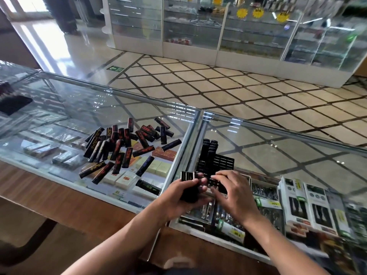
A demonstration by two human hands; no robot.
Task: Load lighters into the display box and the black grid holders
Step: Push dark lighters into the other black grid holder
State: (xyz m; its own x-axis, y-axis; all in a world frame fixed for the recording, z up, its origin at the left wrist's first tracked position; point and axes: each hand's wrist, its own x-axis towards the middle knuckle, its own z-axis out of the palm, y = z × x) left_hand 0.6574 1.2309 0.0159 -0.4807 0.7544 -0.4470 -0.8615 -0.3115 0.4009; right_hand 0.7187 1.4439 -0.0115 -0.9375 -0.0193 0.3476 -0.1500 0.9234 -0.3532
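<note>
A heap of several black lighters [127, 143] with red and gold markings lies on the glass counter [79, 108]. To its right a black grid holder [220, 163] rests on the glass, with upright lighters [209, 149] filling its far left rows. My left hand [182, 197] grips a bundle of several black lighters [187, 176] just in front of the holder. My right hand [232, 191] hovers over the holder's near edge, fingers curled over it; whether they pinch a lighter is hidden.
One lighter [148, 186] lies alone near the counter's front edge. A dark object [14, 104] sits at far left on the glass. Packaged goods fill the case under the glass. A wooden ledge [59, 195] runs along the near side. White display cabinets [218, 36] stand across the tiled floor.
</note>
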